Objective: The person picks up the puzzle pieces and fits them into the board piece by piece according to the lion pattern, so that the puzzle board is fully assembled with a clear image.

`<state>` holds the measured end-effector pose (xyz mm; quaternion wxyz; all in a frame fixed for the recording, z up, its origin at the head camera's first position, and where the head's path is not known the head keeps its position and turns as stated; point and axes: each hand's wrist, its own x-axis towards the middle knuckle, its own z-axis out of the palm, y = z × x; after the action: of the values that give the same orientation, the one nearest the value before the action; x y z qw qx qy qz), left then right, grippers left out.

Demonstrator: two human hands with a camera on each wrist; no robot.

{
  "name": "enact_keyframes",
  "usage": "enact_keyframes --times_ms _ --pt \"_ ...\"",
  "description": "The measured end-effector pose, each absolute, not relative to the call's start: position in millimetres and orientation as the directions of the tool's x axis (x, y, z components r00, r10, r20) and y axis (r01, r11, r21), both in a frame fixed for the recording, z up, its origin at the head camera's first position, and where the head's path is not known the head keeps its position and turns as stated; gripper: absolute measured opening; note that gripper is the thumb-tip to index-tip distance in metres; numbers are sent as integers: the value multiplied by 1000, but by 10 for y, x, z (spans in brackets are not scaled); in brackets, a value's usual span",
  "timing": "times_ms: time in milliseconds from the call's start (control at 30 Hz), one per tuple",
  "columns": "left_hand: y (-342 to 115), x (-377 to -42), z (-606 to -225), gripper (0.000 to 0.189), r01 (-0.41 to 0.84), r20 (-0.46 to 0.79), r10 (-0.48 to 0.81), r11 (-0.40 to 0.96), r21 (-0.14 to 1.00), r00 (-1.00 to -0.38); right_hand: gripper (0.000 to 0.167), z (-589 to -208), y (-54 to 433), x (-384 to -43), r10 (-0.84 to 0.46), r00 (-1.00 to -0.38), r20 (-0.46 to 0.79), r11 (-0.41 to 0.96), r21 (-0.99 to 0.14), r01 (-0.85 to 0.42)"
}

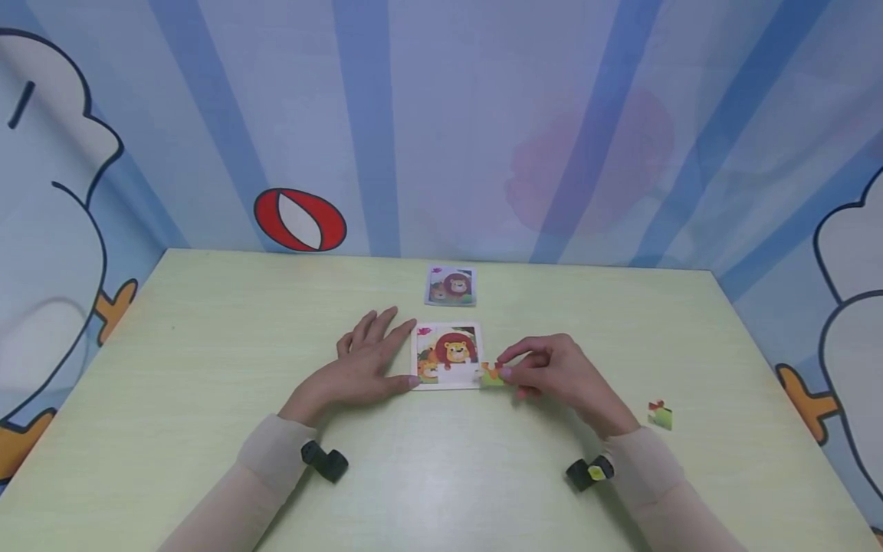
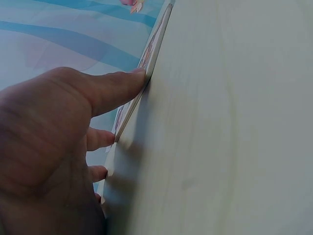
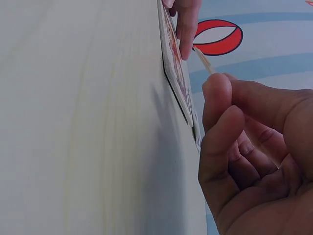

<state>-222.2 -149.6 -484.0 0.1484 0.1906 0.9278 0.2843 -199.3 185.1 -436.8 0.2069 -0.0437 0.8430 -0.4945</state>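
A small white-framed jigsaw board [image 1: 457, 376] with a lion picture lies on the table, its lower right part bare white. My left hand [image 1: 362, 369] rests at the board's left side with fingers spread. In the left wrist view its straight thumb [image 2: 120, 89] presses on the board's edge. Between thumb and forefinger, my right hand [image 1: 557, 372] pinches a jigsaw piece [image 1: 491, 374] of orange and green at the board's right edge. The right wrist view shows this piece [image 3: 204, 60] edge-on, raised above the tabletop, the other fingers curled underneath.
Behind the board lies a picture card [image 1: 451, 286] showing the same lion. Another jigsaw piece [image 1: 660, 415], green and red, is on the table [image 1: 441, 475] to the right of my right hand. A printed blue curtain [image 1: 455, 138] hangs at the table's back edge.
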Motion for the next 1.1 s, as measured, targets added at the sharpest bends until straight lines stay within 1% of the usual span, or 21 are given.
enact_keyframes --times_ms 467,767,900,1100 --pt "-1509 -2229 -4878 94 275 -170 439 773 571 -882 20 -4446 1577 -2093 -298 -908 -294 464 -876 131" --pt "-1493 -2163 -4733 93 282 -157 461 742 608 -873 15 -4457 1413 -2160 -296 -906 -302 453 -880 145" --pt "-1480 -2139 -4668 92 281 -167 463 746 604 -870 13 -4459 1376 -2177 -291 -905 -309 460 -875 151" --pt "-1473 -2148 -4684 92 273 -178 455 756 595 -873 13 -4459 1337 -2192 -294 -898 -329 463 -871 168"
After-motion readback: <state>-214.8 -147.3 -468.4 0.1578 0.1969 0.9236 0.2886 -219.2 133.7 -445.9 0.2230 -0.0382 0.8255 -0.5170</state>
